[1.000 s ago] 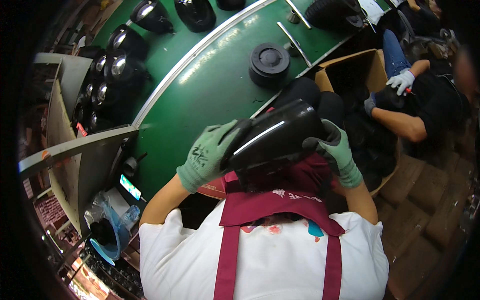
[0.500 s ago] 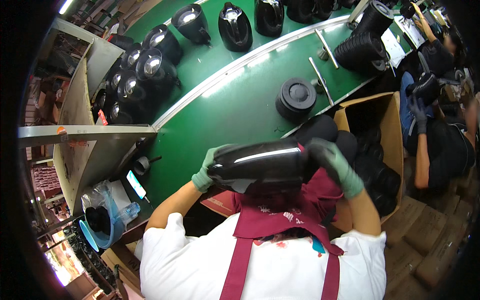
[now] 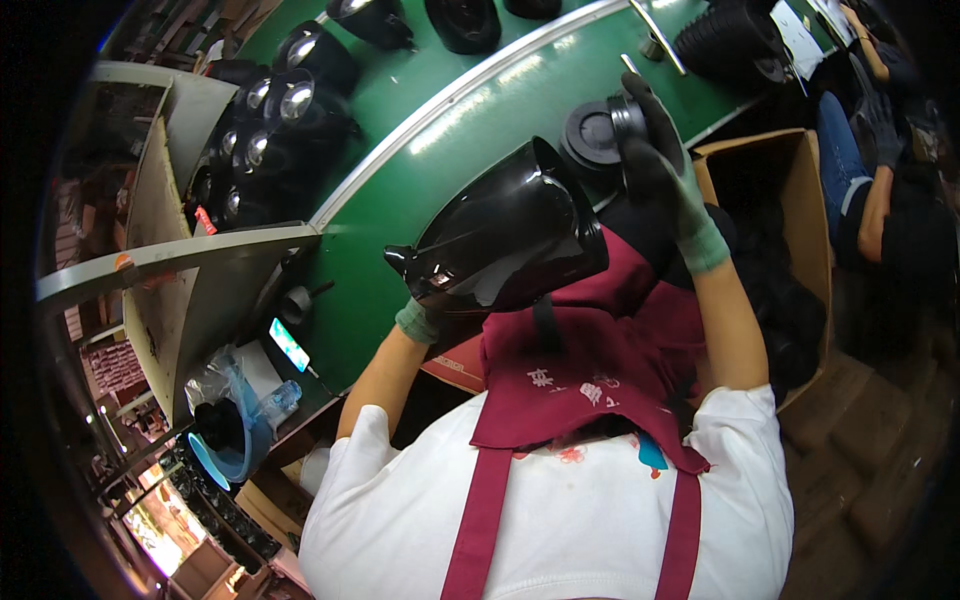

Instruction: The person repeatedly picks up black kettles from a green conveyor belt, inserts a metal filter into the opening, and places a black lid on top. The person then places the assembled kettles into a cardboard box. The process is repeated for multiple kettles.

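A glossy black jug [image 3: 500, 235] lies tilted in front of me, its spout towards the left and its wide end towards the right. My left hand [image 3: 422, 318], in a grey-green glove, holds it by the spout end, with most fingers hidden behind the body. My right hand [image 3: 668, 165], in a glove of the same kind, is closed on a round black ridged base [image 3: 628, 130], which stands on edge between thumb and fingers. Right beside it, a stack of similar black bases [image 3: 590, 135] rests on the green table [image 3: 360, 270].
Several black jugs [image 3: 290, 100] crowd the far left, past a metal rail [image 3: 420, 135]. More ridged bases [image 3: 730, 45] are stacked at the far right. A cardboard box [image 3: 815, 190] of black parts stands right. A lit phone [image 3: 290, 345] lies left. A co-worker's gloved hand [image 3: 880, 130] shows far right.
My right hand has left the jug's wide end and moved up to the stack, where it now grips a base. The jug has tilted, its wide end raised, while my left hand keeps hold.
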Available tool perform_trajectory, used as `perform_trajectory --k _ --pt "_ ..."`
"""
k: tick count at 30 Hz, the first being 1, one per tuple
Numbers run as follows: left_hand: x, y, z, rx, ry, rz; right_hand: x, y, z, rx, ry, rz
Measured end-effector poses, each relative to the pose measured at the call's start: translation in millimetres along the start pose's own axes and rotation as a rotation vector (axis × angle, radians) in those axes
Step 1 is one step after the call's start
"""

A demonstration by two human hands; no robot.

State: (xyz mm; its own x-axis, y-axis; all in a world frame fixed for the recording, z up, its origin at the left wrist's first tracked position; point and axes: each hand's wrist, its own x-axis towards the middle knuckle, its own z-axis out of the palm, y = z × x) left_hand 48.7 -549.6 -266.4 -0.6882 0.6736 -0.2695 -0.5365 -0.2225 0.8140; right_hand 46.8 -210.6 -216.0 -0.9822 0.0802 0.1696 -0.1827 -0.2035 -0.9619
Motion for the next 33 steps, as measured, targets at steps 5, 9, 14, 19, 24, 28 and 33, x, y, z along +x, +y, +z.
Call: perform_trajectory --k 5,9,14,19,24,28,33 --pt "12.6 -3.9 9.0 0.011 -0.055 -0.038 -86.0 -41.8 20.3 -0.061 -0.036 0.026" --pt "19.2 -5.4 23.5 0.034 -0.091 -0.062 -113.0 -47.0 13.4 -0.15 0.062 -0.032" --pt "20.9 -3.9 32.2 0.043 -0.11 -0.071 -123.6 -51.4 11.0 -0.12 0.057 -0.106" --pt "19.2 -6.8 34.2 0.045 -0.107 -0.076 -138.2 -57.6 10.9 -0.121 0.061 -0.021" --pt "21.4 -5.4 35.7 0.038 -0.108 -0.078 -140.6 -62.2 -4.0 -0.11 0.087 0.067" --pt "23.5 -3.4 35.0 0.04 -0.109 -0.073 -134.0 -66.1 -6.1 -0.037 0.1 0.185" --pt "23.0 -15.2 48.1 0.076 -0.182 -0.173 -131.9 -73.2 13.2 -0.202 0.117 -0.104"
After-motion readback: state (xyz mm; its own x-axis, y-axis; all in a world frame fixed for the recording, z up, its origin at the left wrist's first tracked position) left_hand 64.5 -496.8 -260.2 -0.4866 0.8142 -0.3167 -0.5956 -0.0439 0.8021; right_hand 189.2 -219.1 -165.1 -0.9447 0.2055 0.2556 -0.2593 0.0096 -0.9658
